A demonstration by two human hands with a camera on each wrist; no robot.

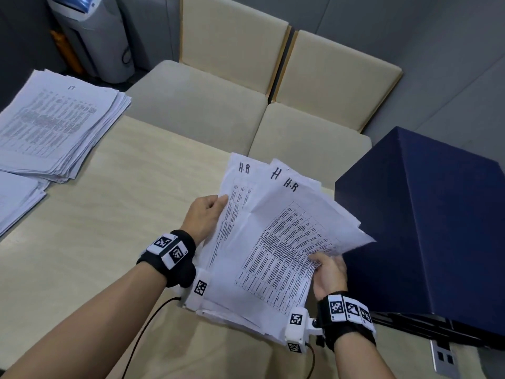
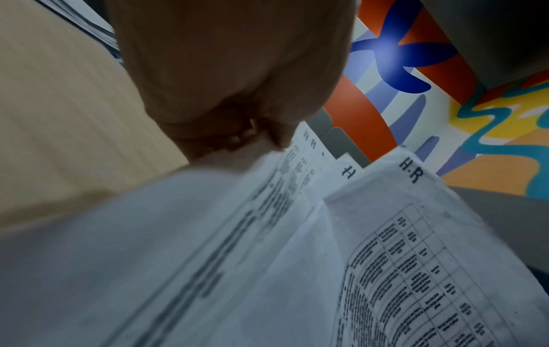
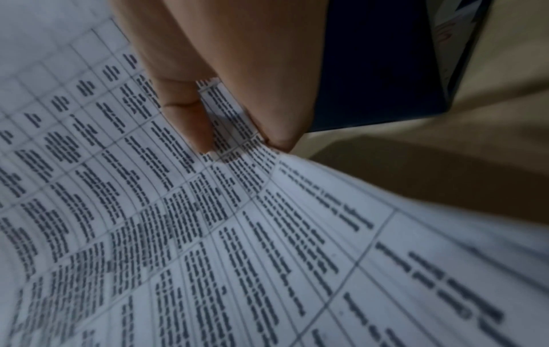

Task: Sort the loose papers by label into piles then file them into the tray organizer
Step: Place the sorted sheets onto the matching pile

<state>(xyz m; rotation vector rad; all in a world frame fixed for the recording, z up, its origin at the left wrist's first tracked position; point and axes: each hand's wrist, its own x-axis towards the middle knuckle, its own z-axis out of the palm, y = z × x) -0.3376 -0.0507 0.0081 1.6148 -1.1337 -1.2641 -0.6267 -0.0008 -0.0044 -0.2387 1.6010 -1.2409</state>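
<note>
I hold a fanned stack of printed sheets marked "H.R" [image 1: 276,242] above the table, near its right side. My left hand [image 1: 205,214] grips the stack's left edge, thumb on top. My right hand [image 1: 328,272] pinches the right edge of the top sheet, thumb lying on the printed table. In the left wrist view the H.R papers [image 2: 297,258] fill the lower frame below the left hand [image 2: 237,122]. The right wrist view shows the thumb and a finger of the right hand [image 3: 237,131] pinching the papers [image 3: 208,234]. A dark blue tray organizer [image 1: 426,228] stands just right of the papers.
A thick pile marked "IT" [image 1: 54,127] lies at the table's [image 1: 109,214] far left, with another pile [image 1: 16,201] in front of it. Two beige chairs [image 1: 246,91] stand behind the table. A grey bin [image 1: 93,36] is at the back left. A cable [image 1: 147,324] trails from my left wrist.
</note>
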